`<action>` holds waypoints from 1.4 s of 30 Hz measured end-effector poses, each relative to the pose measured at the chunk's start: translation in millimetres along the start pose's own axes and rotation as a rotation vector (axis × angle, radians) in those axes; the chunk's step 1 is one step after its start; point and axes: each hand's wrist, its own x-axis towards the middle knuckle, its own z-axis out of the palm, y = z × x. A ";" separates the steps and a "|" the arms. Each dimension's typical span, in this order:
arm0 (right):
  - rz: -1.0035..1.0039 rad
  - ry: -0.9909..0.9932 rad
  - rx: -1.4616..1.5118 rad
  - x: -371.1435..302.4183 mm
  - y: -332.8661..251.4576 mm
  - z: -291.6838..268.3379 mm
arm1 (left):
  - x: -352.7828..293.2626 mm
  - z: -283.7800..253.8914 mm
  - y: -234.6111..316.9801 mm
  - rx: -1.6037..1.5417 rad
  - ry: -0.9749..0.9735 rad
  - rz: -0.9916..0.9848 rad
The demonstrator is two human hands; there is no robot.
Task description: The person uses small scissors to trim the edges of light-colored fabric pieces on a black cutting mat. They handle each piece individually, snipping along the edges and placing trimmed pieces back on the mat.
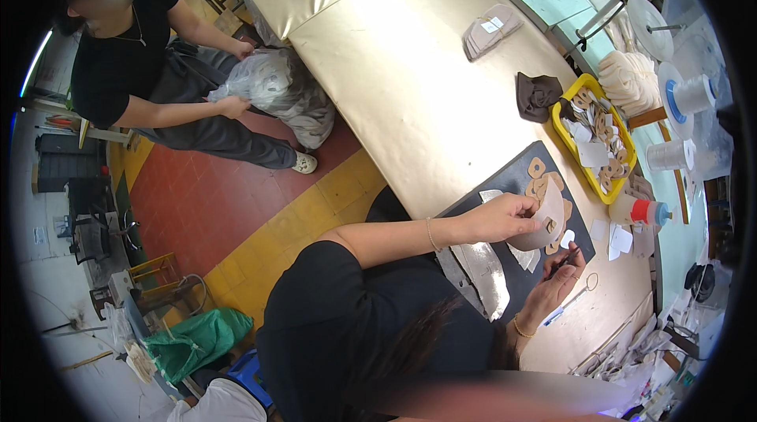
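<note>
My left hand reaches over a dark mat, its thumb and fingers pinching a curved beige material piece with a small opening in it. My right hand is closed around a small dark tool just beside that piece; its exact kind is hard to make out. Several tan cut pieces with holes lie on the mat, partly behind the beige piece. Silvery strips rest at the mat's near side, below my left wrist. A small white piece sits between my hands.
A yellow basket of small cut pieces stands beyond the mat. Near it are a dark brown fabric piece, a red-banded bottle and thread spools. Stacked beige pieces lie farther along. Another person holds a plastic bag.
</note>
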 end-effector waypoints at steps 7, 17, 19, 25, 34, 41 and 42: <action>-0.002 0.003 0.041 -2.1 -1.9 5.8 | -0.7 0.8 -2.4 -0.088 -0.021 0.033; 0.090 -0.016 0.033 -2.4 11.5 -4.1 | -3.3 1.1 -0.8 0.029 -0.047 0.021; 0.067 -0.017 -0.003 -3.3 15.1 -5.0 | -4.5 1.6 -0.8 0.012 -0.057 0.047; 0.037 -0.044 -0.079 -2.5 14.1 -1.4 | -4.6 -2.0 -3.3 0.029 -0.016 0.008; -0.076 0.009 -0.471 0.7 -20.3 7.8 | -11.0 -4.1 8.6 -0.150 0.029 -0.108; -0.137 0.008 -0.527 -0.3 -29.0 7.1 | -8.7 4.1 9.0 -0.111 0.024 -0.122; -0.133 0.006 -0.515 0.2 -29.4 7.6 | -8.5 5.5 8.8 -0.095 0.023 -0.121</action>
